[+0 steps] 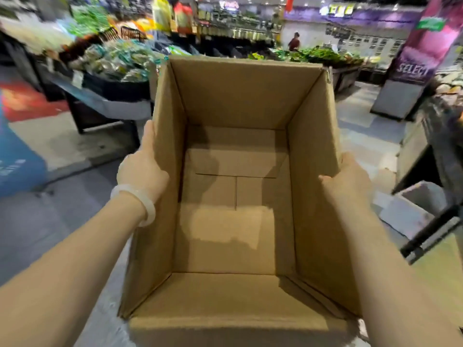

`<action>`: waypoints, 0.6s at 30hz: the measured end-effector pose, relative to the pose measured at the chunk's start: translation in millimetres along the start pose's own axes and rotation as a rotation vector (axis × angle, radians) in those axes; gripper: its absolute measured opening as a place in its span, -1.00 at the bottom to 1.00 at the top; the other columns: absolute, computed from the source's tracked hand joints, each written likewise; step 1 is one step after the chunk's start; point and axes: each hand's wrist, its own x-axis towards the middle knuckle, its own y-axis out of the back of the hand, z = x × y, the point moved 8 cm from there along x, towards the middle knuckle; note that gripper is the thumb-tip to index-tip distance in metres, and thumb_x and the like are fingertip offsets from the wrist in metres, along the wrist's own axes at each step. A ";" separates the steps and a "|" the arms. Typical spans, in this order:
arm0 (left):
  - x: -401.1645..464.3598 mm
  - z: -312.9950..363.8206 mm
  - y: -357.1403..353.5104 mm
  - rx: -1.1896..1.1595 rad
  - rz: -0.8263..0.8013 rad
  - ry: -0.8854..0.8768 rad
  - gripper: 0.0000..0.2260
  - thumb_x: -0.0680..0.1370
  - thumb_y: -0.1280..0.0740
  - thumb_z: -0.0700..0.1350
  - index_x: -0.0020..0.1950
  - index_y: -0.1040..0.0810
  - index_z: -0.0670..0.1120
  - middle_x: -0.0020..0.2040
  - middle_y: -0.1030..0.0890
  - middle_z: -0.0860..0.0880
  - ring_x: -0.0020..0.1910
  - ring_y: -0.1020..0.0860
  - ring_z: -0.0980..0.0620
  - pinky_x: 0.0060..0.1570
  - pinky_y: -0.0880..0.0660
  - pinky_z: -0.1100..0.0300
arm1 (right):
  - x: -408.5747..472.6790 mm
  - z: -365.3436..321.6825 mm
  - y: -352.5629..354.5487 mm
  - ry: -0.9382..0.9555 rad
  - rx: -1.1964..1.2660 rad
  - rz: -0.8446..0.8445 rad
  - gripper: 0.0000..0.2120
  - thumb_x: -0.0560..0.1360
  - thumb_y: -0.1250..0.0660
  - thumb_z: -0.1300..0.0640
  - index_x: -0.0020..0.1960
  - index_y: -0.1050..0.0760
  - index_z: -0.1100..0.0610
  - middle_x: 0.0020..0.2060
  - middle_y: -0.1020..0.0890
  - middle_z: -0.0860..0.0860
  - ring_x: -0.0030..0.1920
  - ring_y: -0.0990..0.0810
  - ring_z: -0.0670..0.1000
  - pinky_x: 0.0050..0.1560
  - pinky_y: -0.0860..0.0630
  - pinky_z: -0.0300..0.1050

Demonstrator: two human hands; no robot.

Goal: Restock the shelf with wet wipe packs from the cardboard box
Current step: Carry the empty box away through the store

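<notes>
A brown cardboard box (238, 101) fills the middle of the head view, open at the top, held in the air in front of me. Its inside is bare; no wet wipe packs show in it. My left hand (144, 166) presses flat against the box's left outer wall, a pale bangle on the wrist. My right hand (347, 176) grips the right wall, thumb over the top edge. No wet wipe shelf is in view.
A produce stand (112, 68) with bagged greens stands at the left. More vegetable displays (323, 56) lie behind the box, a person (294, 42) beyond them. A purple sign pillar (413, 61) and a dark fixture (431, 151) are at the right. Grey floor (50, 209) runs below.
</notes>
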 end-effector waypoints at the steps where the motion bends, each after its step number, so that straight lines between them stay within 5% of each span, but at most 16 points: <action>1: 12.4 -17.1 9.0 0.031 0.033 0.025 -0.22 0.51 -0.23 -0.23 0.53 0.16 0.21 0.11 -0.57 -0.27 0.00 -0.54 -0.29 -0.05 -0.48 -0.05 | 7.2 -22.7 -22.7 0.032 0.017 -0.026 -0.66 0.51 -0.36 0.15 0.22 -0.38 0.20 0.13 -0.57 0.23 0.15 -0.53 0.29 0.10 -0.48 0.09; 5: 71.1 -87.7 44.8 0.172 0.146 0.136 -0.26 0.51 -0.26 -0.25 0.55 0.06 0.11 0.17 -0.55 -0.31 0.11 -0.52 -0.34 0.10 -0.45 -0.09 | 29.8 -120.3 -114.6 0.160 0.057 -0.113 -0.71 0.51 -0.34 0.16 0.19 -0.39 0.18 0.09 -0.59 0.22 0.12 -0.55 0.28 0.04 -0.49 0.06; 10: 153.5 -177.1 87.7 0.267 0.242 0.278 -0.29 0.47 -0.26 -0.30 0.53 -0.06 0.07 0.09 -0.57 -0.30 0.09 -0.52 -0.36 0.03 -0.46 -0.09 | 49.0 -245.6 -212.2 0.274 0.083 -0.202 -0.71 0.54 -0.29 0.14 0.23 -0.36 0.16 0.12 -0.58 0.21 0.12 -0.55 0.26 -0.04 -0.44 0.01; 18: 250.9 -277.8 140.5 0.310 0.338 0.438 -0.18 0.47 -0.24 -0.32 0.54 0.12 0.16 0.06 -0.58 -0.35 0.00 -0.55 -0.34 -0.03 -0.47 -0.07 | 77.4 -424.3 -346.0 0.480 0.121 -0.362 -0.66 0.55 -0.30 0.12 0.28 -0.34 0.15 0.14 -0.56 0.19 0.12 -0.54 0.23 -0.05 -0.46 0.03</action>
